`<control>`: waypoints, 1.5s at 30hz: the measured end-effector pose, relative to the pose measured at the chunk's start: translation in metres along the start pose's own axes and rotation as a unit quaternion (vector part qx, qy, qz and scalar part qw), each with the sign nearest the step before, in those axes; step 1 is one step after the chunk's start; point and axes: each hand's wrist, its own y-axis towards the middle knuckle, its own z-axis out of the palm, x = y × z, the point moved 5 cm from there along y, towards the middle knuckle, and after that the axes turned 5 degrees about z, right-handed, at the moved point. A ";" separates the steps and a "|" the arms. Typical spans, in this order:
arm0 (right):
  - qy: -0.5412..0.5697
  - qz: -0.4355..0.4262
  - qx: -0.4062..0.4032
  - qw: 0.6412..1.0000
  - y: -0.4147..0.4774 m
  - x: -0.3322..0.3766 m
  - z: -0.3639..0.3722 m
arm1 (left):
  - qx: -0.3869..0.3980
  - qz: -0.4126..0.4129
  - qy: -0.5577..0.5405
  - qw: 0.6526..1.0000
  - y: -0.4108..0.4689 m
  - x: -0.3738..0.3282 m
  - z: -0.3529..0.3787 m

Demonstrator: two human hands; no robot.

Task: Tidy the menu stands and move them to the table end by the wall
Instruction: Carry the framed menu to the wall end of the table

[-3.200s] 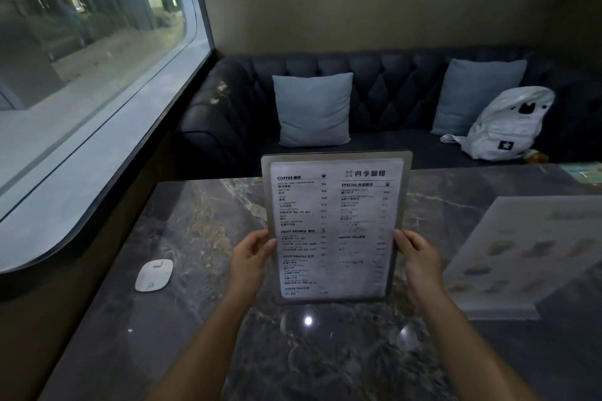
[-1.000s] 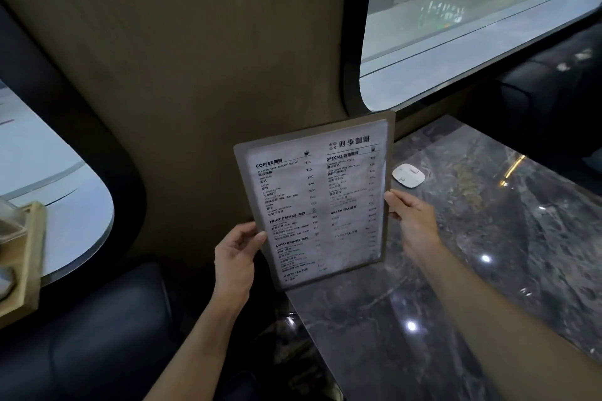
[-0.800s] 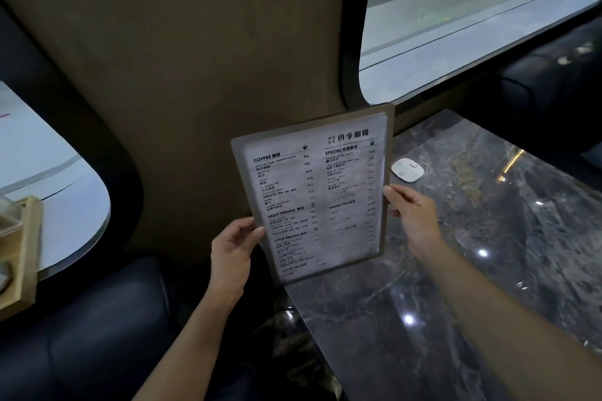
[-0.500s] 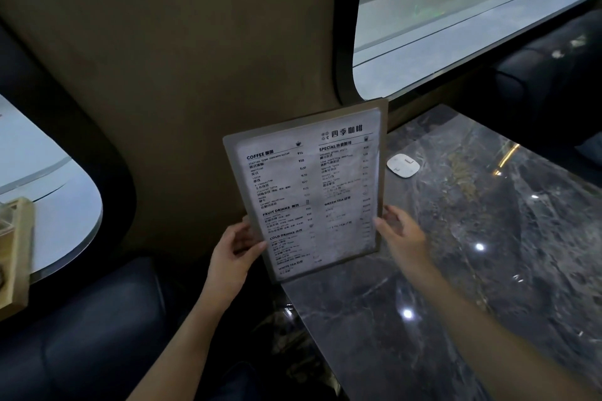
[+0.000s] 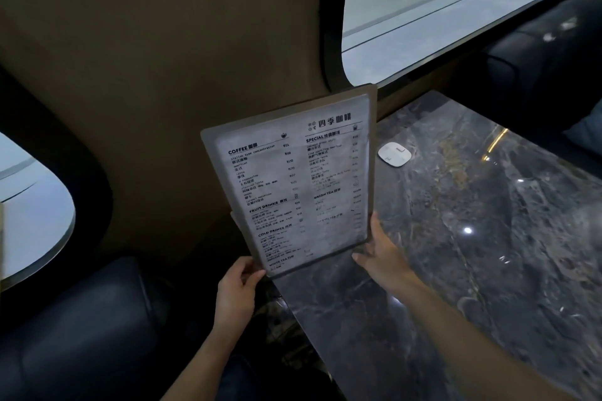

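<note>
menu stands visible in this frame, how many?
1. The menu stand is held upright at the table's wall end, left hand at its lower left corner, right hand at its lower right. Others may sit outside the view.

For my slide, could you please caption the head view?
Both hands, left and right, hold a menu stand upright over the marble table's wall end.

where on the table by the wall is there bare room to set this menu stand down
Bare marble lies between the menu stand and the white puck, along the wall. The wide table right of the right hand is also free. Only the puck crowds the window side.
</note>
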 end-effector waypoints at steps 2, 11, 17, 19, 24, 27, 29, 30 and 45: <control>-0.005 0.012 0.010 1.000 0.003 0.000 -0.001 | 0.005 -0.002 -0.002 1.000 0.000 0.003 0.001; -0.022 -0.007 0.042 0.999 0.016 0.009 -0.009 | 0.011 -0.003 -0.033 0.999 -0.009 0.010 0.006; -0.004 0.016 0.027 1.000 0.020 -0.014 -0.008 | -0.003 -0.014 -0.065 0.998 -0.011 0.011 0.015; -0.001 0.034 0.033 0.999 0.021 -0.020 -0.006 | -0.005 -0.021 -0.060 0.998 -0.011 0.014 0.018; -0.011 0.065 0.031 0.997 0.027 -0.031 -0.006 | -0.014 -0.022 -0.033 0.999 -0.011 0.019 0.021; -0.001 0.066 0.046 0.997 0.032 -0.032 -0.004 | -0.016 -0.006 0.000 1.000 -0.009 0.018 0.019; 0.005 0.066 0.055 0.996 0.037 -0.029 -0.002 | -0.020 -0.003 0.006 1.000 -0.007 0.017 0.018; 0.003 0.068 0.059 0.996 0.039 -0.027 -0.001 | -0.022 -0.004 0.010 1.000 -0.004 0.016 0.018; 0.040 0.043 0.092 0.994 0.084 0.010 0.021 | -0.056 -0.009 -0.009 0.998 0.038 0.014 0.002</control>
